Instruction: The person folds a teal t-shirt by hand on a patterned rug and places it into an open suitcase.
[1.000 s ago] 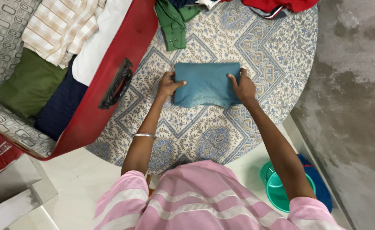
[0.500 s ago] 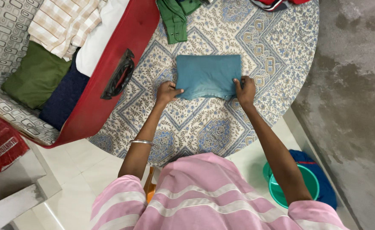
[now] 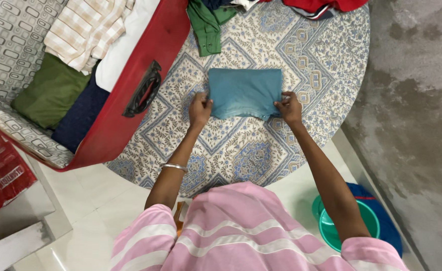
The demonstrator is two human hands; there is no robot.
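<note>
While both hands, left [image 3: 200, 108] and right [image 3: 289, 106], pinch the folded teal cloth's [image 3: 244, 92] near corners on the worktop [image 3: 231, 145], an uneven pull could undo the fold.

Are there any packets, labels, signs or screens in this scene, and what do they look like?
Red plastic bag: far left, on the floor below the open suitcase; crumpled, bright red with a pale printed patch.
No signs, screens or other labels show; the hands hold only folded teal cloth.
</note>
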